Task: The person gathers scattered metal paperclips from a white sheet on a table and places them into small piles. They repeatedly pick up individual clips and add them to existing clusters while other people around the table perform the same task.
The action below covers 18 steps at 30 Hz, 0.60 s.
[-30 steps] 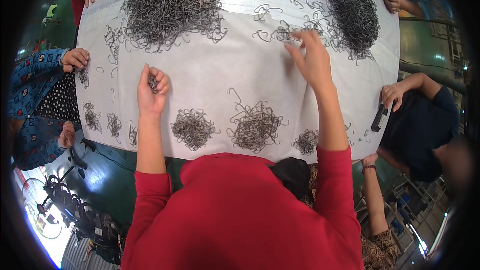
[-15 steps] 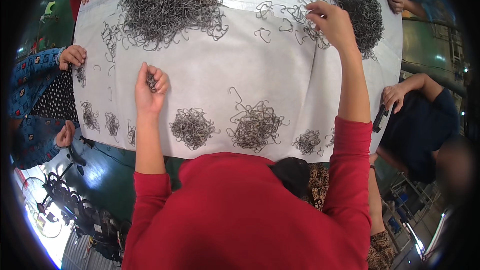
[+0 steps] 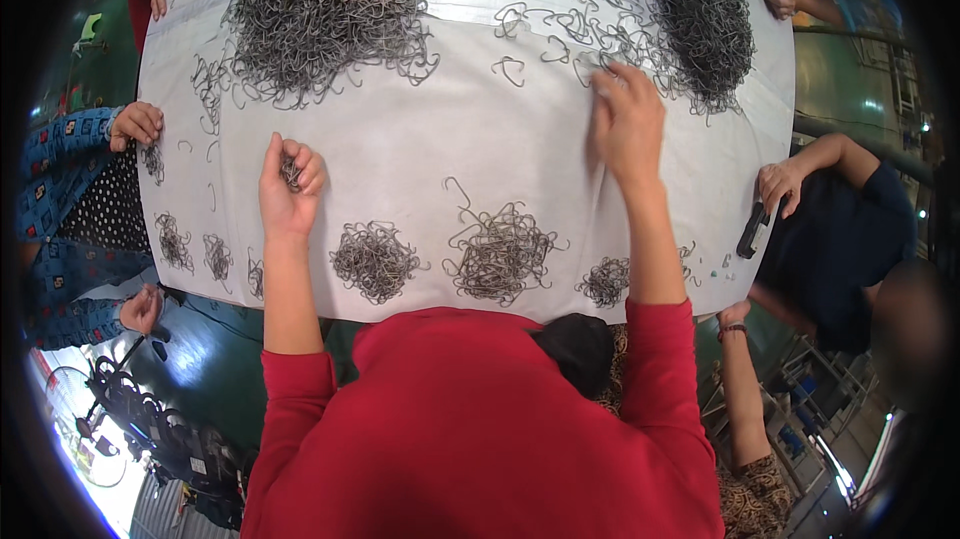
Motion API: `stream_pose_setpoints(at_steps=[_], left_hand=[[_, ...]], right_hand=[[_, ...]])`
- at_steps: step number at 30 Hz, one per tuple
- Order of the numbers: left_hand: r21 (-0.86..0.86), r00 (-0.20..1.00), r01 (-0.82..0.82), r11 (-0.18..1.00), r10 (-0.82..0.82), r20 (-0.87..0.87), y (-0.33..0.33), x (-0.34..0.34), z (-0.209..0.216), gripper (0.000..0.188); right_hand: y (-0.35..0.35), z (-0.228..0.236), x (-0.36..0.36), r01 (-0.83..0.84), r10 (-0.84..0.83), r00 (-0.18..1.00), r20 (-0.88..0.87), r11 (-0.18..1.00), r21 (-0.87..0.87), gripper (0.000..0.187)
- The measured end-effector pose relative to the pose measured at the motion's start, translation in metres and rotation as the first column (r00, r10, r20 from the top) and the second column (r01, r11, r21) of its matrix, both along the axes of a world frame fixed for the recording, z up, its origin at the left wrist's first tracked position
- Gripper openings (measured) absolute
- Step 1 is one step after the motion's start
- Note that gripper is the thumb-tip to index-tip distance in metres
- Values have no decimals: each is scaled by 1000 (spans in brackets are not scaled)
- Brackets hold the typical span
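Bent metal wire hooks lie in heaps on a white-covered table [image 3: 460, 129]. My left hand [image 3: 285, 207] is held palm up over the left part, its fingers curled round a small bunch of hooks [image 3: 290, 172]. Over the table at right is my right hand [image 3: 635, 129], just on my side of some loose scattered hooks [image 3: 610, 27]. Motion smears its fingers, and whether they hold a hook is hidden. Between my forearms sit a compact pile of hooks [image 3: 375, 261] and a looser pile [image 3: 505, 257]. A smaller pile [image 3: 605, 282] is beside my right forearm.
Two large hook heaps stand farther off, one left [image 3: 320, 19] and one right [image 3: 702, 29]. Other people's hands rest at the left edge [image 3: 137, 125] and right edge [image 3: 780, 187]. A black object [image 3: 752, 231] lies at the right edge, with small hook piles [image 3: 173, 242] at left.
My right hand has drawn back toward me and a little left, away from the scattered hooks. My left hand still holds its bunch. The whole view has shifted slightly.
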<state>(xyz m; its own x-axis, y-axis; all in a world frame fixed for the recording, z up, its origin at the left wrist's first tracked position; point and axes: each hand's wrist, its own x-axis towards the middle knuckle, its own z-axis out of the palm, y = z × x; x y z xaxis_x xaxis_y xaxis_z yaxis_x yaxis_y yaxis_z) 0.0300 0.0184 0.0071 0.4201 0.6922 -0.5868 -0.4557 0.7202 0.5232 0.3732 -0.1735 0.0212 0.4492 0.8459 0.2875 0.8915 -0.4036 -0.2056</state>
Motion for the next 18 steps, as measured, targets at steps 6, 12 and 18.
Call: stream_pose_setpoints(at_steps=[6,12,18], left_hand=[[-2,1000,8,1000,-8,-12,0,2,2,32],[0,999,3,1000,-3,-42,-1,1,2,31],[-4,999,12,1000,-12,-48,2,4,4,31]], right_hand=[[-13,-14,-6,212,-205,972,-111,976,49,29],[-12,-4,-16,27,-18,968,-252,999,35,30],[27,-16,-25,-34,36,982,-184,999,13,47]])
